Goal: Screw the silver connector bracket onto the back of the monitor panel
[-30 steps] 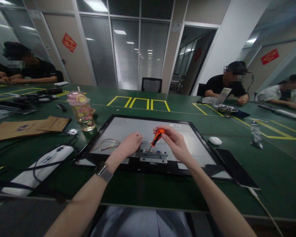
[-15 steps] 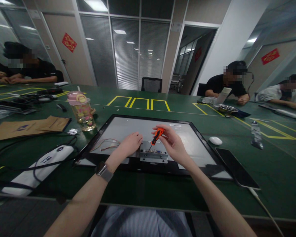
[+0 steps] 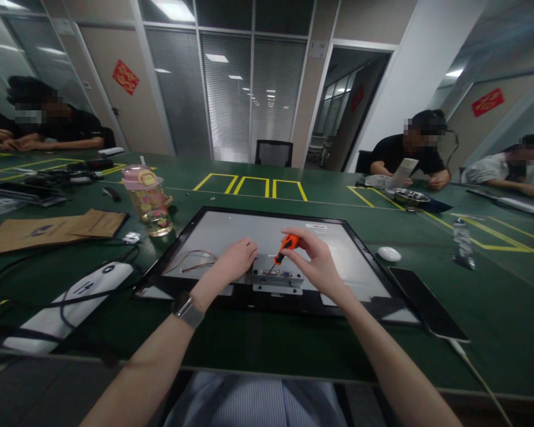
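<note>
My right hand [image 3: 314, 258] is closed around an orange and black screwdriver [image 3: 287, 248]. The tool is tilted, its shaft running down to the connector side of a metal bracket [image 3: 278, 283]. This bracket sits near the front edge of a flat display panel [image 3: 231, 228] lying back side up, grey with a black frame. My left hand [image 3: 238, 261] lies at the bracket's left corner, fingers together and curled; whatever is under the fingertips is hidden. Thin coloured wires [image 3: 191, 256] lie on the panel left of that hand.
Left of the panel are a pink-lidded cup [image 3: 146, 201], a brown paper bag [image 3: 53, 230] and a white device [image 3: 71, 308] with black cables. On the right lie a phone [image 3: 427, 302] on a cable and a white earbud case [image 3: 388, 254]. Several people sit across the green table [image 3: 267, 344].
My right hand and the screwdriver handle have shifted slightly down and to the right, the handle leaning more. The left hand and the panel stay where they were.
</note>
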Available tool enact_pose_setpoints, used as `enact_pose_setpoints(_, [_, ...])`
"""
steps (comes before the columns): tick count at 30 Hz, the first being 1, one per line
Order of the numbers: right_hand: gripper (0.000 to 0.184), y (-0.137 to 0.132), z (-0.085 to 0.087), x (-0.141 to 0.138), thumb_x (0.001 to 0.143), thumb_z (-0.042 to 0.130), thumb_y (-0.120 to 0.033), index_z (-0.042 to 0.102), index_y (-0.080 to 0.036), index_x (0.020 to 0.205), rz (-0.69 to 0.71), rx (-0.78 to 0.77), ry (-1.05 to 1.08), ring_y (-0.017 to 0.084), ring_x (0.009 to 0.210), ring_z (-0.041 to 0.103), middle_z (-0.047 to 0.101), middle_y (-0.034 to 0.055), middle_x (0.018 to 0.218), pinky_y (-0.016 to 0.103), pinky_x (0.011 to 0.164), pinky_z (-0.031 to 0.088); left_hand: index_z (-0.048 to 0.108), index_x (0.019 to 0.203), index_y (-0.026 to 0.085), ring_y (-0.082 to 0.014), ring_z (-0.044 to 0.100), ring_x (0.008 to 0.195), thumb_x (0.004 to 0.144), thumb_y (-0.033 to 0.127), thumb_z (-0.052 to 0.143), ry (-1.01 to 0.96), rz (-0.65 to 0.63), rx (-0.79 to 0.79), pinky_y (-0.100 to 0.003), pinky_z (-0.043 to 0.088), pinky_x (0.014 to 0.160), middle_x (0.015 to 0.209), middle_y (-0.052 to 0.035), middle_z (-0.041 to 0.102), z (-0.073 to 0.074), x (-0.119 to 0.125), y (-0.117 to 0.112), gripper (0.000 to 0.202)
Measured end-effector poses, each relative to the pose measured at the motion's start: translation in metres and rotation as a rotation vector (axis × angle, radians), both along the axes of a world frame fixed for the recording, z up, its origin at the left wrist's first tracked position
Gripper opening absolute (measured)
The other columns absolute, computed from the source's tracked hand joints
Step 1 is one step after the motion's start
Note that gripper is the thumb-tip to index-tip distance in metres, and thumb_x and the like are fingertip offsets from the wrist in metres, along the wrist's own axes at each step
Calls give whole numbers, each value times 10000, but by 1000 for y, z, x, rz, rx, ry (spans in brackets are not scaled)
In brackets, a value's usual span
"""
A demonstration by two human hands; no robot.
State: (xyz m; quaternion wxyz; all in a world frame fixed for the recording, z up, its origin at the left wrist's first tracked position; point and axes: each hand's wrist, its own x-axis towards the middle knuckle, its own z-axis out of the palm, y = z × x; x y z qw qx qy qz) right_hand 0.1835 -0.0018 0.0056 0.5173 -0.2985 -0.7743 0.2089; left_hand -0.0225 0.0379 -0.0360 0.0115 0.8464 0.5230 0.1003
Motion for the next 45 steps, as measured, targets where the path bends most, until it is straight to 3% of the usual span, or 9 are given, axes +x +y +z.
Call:
enact_pose_setpoints(5, [343, -1, -2, -1, 875, 555, -170, 517, -253, 1206, 94, -16, 34, 197, 956, 633, 656, 75, 1090, 402, 884, 529, 581, 891, 166, -187, 573, 846, 964, 246, 303, 9, -6, 13, -313, 434, 774, 902, -68, 569, -2, -1, 2, 299])
enact_pose_setpoints(11, [373, -2, -2, 2, 869, 516, -138, 522, -254, 1223, 144, -47, 19, 211, 1010, 628, 614, 86, 1176, 432, 931, 512, 572, 886, 164, -194, 572, 847, 966, 241, 301, 12, -14, 24, -316, 432, 769, 895, -70, 567, -2, -1, 2, 293])
enact_pose_setpoints(19, [280, -2, 0, -1, 831, 634, -212, 609, -251, 1108, -21, 80, -13, 179, 837, 606, 613, 48, 946, 360, 783, 540, 574, 881, 162, -186, 573, 832, 964, 236, 314, 13, -28, 42, -300, 429, 742, 891, -65, 566, -3, -2, 2, 283])
enact_pose_setpoints(24, [221, -1, 3, -1, 828, 650, -236, 634, -239, 1048, -27, 111, -28, 175, 810, 592, 612, 40, 910, 340, 736, 529, 576, 879, 161, -186, 570, 821, 960, 234, 326, 11, -33, 54, -300, 425, 728, 884, -61, 566, -4, -2, 2, 272])
enact_pose_setpoints(28, [291, -1, 1, 1, 850, 611, -224, 598, -251, 1139, -9, 67, 8, 184, 829, 609, 635, 46, 926, 376, 797, 525, 578, 873, 164, -182, 564, 814, 962, 239, 317, 12, -31, 47, -300, 421, 734, 882, -61, 566, -4, -1, 3, 285])
enact_pose_setpoints(33, [315, -2, 1, 2, 894, 516, -184, 556, -261, 1197, 106, -6, 8, 214, 986, 614, 645, 73, 1086, 430, 904, 491, 572, 878, 164, -180, 560, 829, 964, 241, 316, 6, -20, 37, -298, 419, 751, 881, -58, 562, -4, -2, 3, 281])
enact_pose_setpoints(40, [321, 1, -3, -1, 834, 638, -215, 597, -297, 1142, 111, -44, 83, 183, 899, 610, 607, 34, 992, 372, 832, 531, 567, 864, 164, -174, 558, 823, 968, 246, 308, -14, -24, 24, -294, 424, 753, 882, -57, 555, -3, -1, 2, 291])
enact_pose_setpoints(45, [342, 0, -3, 0, 880, 558, -180, 551, -290, 1203, 158, -87, 109, 199, 1007, 603, 622, 57, 1088, 406, 902, 501, 574, 889, 163, -187, 563, 852, 967, 253, 309, 1, -8, 12, -305, 428, 770, 894, -61, 559, -4, -1, 3, 291])
